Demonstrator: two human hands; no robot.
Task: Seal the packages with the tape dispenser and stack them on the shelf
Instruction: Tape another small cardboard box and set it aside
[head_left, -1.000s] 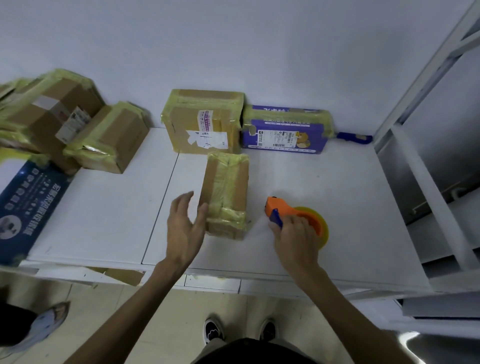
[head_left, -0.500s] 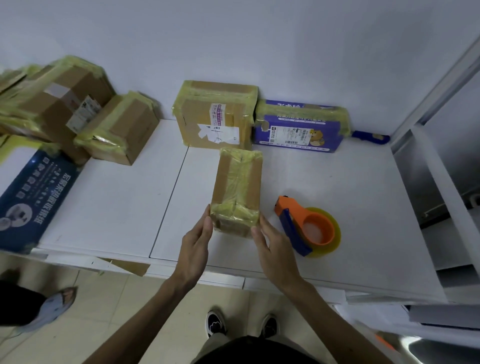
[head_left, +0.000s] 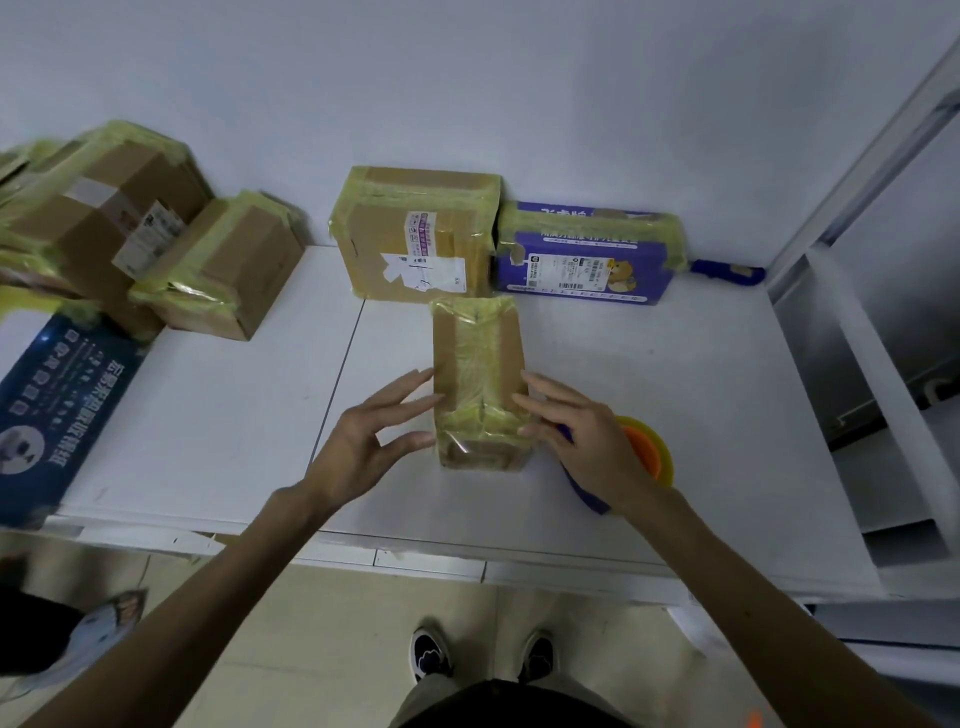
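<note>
Left hand (head_left: 363, 441): fingers spread, tips against the left side of the small taped package (head_left: 479, 384); nothing gripped. Right hand (head_left: 587, 441): fingers spread, tips against the package's right side; nothing gripped.

Small taped package: brown carton, yellowish tape along its top and over both ends, lying lengthwise on the white tabletop (head_left: 208, 431), between the two hands, its far end just short of the larger carton.

Tape dispenser (head_left: 647, 454): orange body, yellow roll, blue part; on the tabletop just right of the package, largely hidden under the right hand.

Larger taped carton (head_left: 415, 234): against the wall, labels on its front. Purple box (head_left: 587, 254): touching its right side, taped at the top. Blue handle (head_left: 727, 271): right of the purple box, by the wall.

Stacked cartons (head_left: 130, 228): far left, taped, partly blurred. Dark blue printed box (head_left: 57, 405): at the left tabletop edge.

Open room: bare tabletop left of the hands and right of the dispenser, up to the white shelf frame (head_left: 852, 332). Near edge runs below both wrists.
</note>
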